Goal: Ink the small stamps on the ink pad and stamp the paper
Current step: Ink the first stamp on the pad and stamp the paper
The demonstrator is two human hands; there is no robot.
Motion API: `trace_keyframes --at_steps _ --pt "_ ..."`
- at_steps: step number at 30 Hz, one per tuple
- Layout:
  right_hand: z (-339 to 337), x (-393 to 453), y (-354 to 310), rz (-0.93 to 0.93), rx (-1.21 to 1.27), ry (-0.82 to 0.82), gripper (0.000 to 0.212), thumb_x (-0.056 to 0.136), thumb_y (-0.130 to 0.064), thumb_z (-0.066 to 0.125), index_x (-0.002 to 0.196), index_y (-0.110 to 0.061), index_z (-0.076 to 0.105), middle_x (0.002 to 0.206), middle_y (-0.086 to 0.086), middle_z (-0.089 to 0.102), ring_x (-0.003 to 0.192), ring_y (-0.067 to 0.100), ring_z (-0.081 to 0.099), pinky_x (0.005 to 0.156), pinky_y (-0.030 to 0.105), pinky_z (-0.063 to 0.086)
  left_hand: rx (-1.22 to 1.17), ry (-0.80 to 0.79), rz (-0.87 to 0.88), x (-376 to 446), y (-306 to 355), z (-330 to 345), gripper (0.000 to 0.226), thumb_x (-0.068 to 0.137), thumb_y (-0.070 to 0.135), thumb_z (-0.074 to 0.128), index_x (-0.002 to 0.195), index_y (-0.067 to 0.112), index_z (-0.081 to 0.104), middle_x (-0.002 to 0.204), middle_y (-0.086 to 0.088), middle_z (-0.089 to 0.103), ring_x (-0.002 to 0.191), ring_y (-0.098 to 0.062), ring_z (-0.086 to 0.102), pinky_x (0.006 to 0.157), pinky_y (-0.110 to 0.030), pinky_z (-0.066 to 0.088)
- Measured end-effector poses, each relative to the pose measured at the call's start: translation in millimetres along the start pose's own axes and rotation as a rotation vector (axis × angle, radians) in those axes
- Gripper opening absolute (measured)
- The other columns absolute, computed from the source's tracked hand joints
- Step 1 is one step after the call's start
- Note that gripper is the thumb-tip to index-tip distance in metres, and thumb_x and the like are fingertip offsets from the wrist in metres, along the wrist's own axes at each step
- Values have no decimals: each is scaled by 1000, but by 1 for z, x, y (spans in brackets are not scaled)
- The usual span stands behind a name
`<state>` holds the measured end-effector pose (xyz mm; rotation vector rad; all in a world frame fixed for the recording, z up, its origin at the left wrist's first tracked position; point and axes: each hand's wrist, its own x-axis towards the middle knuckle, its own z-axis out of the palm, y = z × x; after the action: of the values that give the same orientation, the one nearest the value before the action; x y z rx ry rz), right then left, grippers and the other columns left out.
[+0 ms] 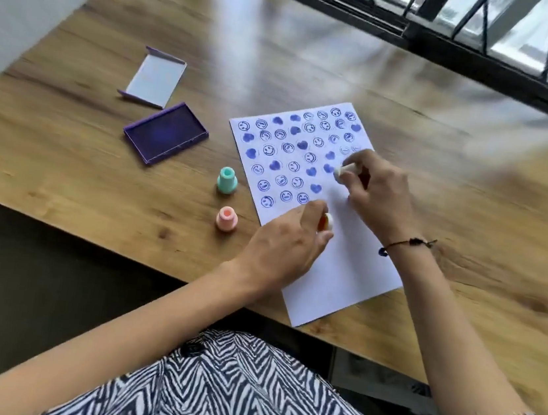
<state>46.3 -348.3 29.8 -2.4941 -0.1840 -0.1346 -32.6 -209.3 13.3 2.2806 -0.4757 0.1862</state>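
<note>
A white paper [344, 267] lies on the wooden table, its upper half covered with rows of blue smiley and heart prints. My right hand [378, 192] is shut on a small white stamp [342, 171], held over the paper's right side. My left hand [285, 243] is shut on a small orange and white stamp [327, 221] above the bare middle of the sheet. The open purple ink pad [166, 132] sits to the paper's left. A teal stamp [227, 181] and a pink stamp [226, 218] stand upright between the pad and the paper.
The ink pad's lid [155, 77] lies open side up behind the pad. The table's near edge [122, 250] runs diagonally below my left hand. A dark window frame [458, 40] borders the far side. A lone blue mark [382, 252] shows beside my right wrist.
</note>
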Motion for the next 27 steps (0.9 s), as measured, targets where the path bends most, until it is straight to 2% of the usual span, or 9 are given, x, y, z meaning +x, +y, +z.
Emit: trace_keyframes --at_steps 1,2,5,7,9,12,17,21,27 --pt "1 1 1 -32 -36 -1 9 82 -9 60 89 -4 62 84 10 72 80 30 63 67 25 38 5 0 -7 0 0 1 25 87 17 50 105 -1 46 86 -20 62 75 -37 58 63 -31 28" --pt "2 2 1 -61 -74 -5 9 82 -8 59 89 -4 62 86 11 72 81 31 62 64 24 34 8 1 -18 -1 -1 1 25 88 18 50 105 1 46 87 -20 62 75 -38 58 58 -29 27" --pt "5 6 1 -132 -177 -24 11 83 -8 53 89 -2 60 90 16 70 85 36 60 71 36 39 18 16 -48 1 -2 3 27 89 22 48 107 3 44 89 -18 63 76 -40 59 58 -31 32" --pt "7 5 1 -180 -239 -61 13 83 -9 49 90 -2 57 91 19 68 84 39 59 70 42 44 19 30 -44 1 -3 3 27 88 22 48 107 3 43 89 -17 64 75 -40 59 57 -32 36" --pt "11 3 2 -221 -327 -83 14 85 -11 47 94 -4 55 91 20 65 83 40 59 64 40 42 15 38 -31 1 -3 2 26 89 23 47 106 4 43 87 -16 64 74 -38 60 56 -31 36" --pt "11 4 2 -250 -425 -86 15 85 -15 47 98 -11 55 92 16 66 81 40 59 61 34 30 20 37 -30 1 -4 2 26 89 23 47 105 4 43 86 -15 64 72 -37 60 55 -32 39" --pt "11 11 4 -293 -493 -110 18 84 -14 45 100 -14 53 92 12 69 81 38 61 68 38 38 45 43 -15 2 -4 1 29 87 29 43 102 3 46 78 -14 66 63 -35 61 47 -28 39" --pt "15 10 7 -303 -540 -90 21 83 -11 44 100 -17 54 87 10 69 76 35 62 69 38 38 69 43 -15 4 -4 1 31 87 28 45 103 2 46 74 -15 66 59 -37 61 49 -26 34" --pt "15 8 5 -290 -549 -100 18 84 -14 43 99 -17 53 87 9 69 76 33 62 69 36 34 65 39 7 4 -3 2 33 88 27 47 109 1 44 78 -18 66 67 -40 61 53 -30 33"
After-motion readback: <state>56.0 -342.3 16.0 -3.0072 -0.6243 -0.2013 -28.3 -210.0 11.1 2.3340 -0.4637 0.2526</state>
